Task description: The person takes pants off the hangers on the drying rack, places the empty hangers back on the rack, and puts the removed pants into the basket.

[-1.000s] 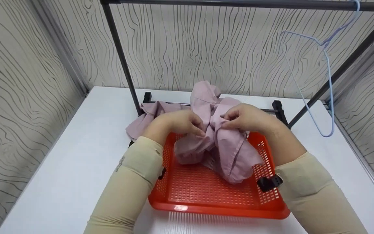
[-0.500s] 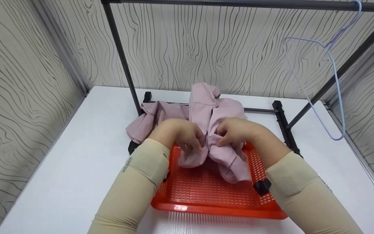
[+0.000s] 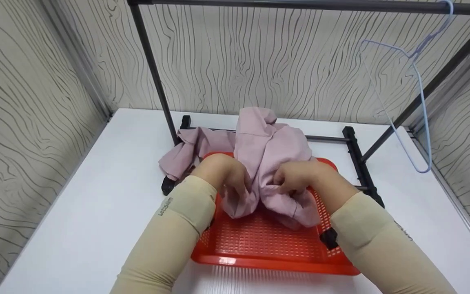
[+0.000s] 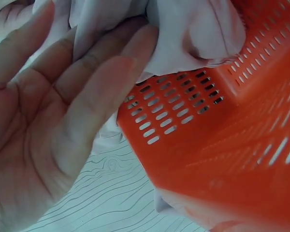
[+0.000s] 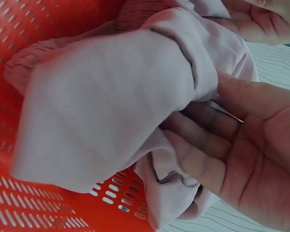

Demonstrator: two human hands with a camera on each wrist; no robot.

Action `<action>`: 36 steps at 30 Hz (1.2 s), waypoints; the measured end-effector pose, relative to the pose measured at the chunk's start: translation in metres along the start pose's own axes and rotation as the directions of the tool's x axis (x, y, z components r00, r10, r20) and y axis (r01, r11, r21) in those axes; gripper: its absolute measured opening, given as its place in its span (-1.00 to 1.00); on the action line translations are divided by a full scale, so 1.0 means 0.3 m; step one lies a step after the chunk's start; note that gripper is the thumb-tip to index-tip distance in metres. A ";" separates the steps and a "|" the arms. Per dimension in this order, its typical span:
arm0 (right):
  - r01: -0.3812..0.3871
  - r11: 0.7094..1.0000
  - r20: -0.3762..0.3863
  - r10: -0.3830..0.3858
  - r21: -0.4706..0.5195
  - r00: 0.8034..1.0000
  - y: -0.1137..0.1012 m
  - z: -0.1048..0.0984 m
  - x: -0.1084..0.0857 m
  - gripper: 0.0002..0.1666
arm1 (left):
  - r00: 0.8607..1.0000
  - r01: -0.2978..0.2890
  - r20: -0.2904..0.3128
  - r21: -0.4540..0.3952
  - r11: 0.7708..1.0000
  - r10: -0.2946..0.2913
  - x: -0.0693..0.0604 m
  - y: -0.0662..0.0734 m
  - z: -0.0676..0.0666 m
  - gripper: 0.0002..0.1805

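Note:
A crumpled pink garment (image 3: pixel 282 143) lies over the far part of a red perforated basket (image 3: pixel 276 266). My left hand (image 3: pixel 230 175) pinches its left side between thumb and fingertips. On the right side, my right hand (image 3: pixel 296 175) grips a fold. In the left wrist view, the thumb and finger of the left hand (image 4: pixel 43 130) meet at the cloth (image 4: pixel 193 38). The right wrist view shows the right hand (image 5: pixel 251 150) with its thumb above the fold and its fingers beneath. A gathered edge (image 5: pixel 31 58) of the garment shows there.
A dark clothes rack (image 3: pixel 151 69) stands over the white table (image 3: pixel 80 196). From its top bar hangs a light blue hanger (image 3: pixel 422 90) at the right. More pink cloth (image 3: pixel 208 141) lies across the rack's left foot; I cannot tell whether it is the same garment.
Both hands have moved down and toward me, shifting their grip along the cloth. The garment's near end has drawn in and now hangs lower into the basket. The hanger swings slightly.

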State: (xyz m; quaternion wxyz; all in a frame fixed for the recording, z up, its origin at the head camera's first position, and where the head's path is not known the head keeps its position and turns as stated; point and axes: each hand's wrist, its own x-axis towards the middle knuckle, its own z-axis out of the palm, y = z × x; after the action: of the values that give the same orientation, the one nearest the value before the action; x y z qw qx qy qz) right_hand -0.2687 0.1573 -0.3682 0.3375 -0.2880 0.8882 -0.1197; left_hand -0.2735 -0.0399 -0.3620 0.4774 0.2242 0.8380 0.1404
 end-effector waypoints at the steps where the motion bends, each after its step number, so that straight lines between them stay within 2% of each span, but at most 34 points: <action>1: -0.006 1.000 0.016 0.006 -0.017 1.000 0.003 0.003 -0.001 -0.76 | 1.000 0.007 0.002 0.034 0.999 -0.007 0.003 -0.001 -0.001 -0.60; 5: -0.012 0.998 0.082 0.018 -0.069 0.996 0.014 0.014 -0.001 -0.80 | 1.000 0.008 0.011 0.221 0.975 -0.010 0.017 -0.006 -0.001 -0.56; 9: -0.020 0.996 0.130 0.032 -0.086 0.991 0.022 0.024 -0.003 -0.85 | 0.997 0.007 0.074 0.267 0.964 -0.028 0.031 -0.006 0.006 -0.55; 12: -0.077 0.995 0.158 0.086 -0.063 0.984 0.026 0.029 -0.009 -0.85 | 0.990 0.052 0.119 0.217 0.975 -0.079 0.038 0.001 0.008 -0.64; 15: -0.153 0.988 0.186 0.157 -0.035 0.970 0.026 0.033 -0.015 -0.78 | 0.986 0.089 0.121 0.209 0.974 -0.116 0.040 0.010 0.005 -0.72; 17: -0.176 0.983 0.191 0.182 -0.048 0.965 0.024 0.035 -0.017 -0.75 | 0.985 0.101 0.119 0.213 0.972 -0.128 0.039 0.014 0.003 -0.71; 21: -0.160 0.986 0.189 0.167 -0.054 0.968 0.021 0.037 -0.018 -0.80 | 0.991 0.050 0.114 0.217 0.975 -0.076 0.036 0.012 0.000 -0.70; 24: -0.121 0.992 0.179 0.124 -0.032 0.976 0.024 0.033 -0.019 -0.87 | 0.995 0.043 0.083 0.125 0.991 -0.053 0.027 0.003 -0.001 -0.70; 27: -0.088 0.996 0.176 0.088 -0.006 0.980 0.024 0.025 -0.025 -0.97 | 0.998 0.044 0.045 0.080 0.996 -0.047 0.012 -0.003 -0.009 -0.72; 32: -0.126 0.989 0.162 0.112 0.078 0.980 0.019 -0.016 -0.052 -0.85 | 0.999 0.031 0.020 0.028 0.999 -0.031 -0.018 -0.007 -0.038 -0.85; 34: -0.144 0.984 0.135 0.130 0.103 0.982 0.020 -0.042 -0.068 -0.82 | 1.000 0.022 0.002 0.066 0.998 -0.022 -0.033 -0.010 -0.053 -0.85; 36: -0.144 0.980 0.100 0.131 0.140 0.986 0.025 -0.073 -0.085 -0.79 | 0.999 0.033 -0.043 0.112 0.993 -0.028 -0.050 -0.013 -0.068 -0.82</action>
State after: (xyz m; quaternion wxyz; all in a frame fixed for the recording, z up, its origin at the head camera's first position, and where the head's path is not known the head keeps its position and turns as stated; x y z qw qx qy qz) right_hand -0.2710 0.1790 -0.3415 0.4051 -0.2052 0.8786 -0.1479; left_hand -0.2855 -0.0512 -0.3425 0.4487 0.2351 0.8575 0.0902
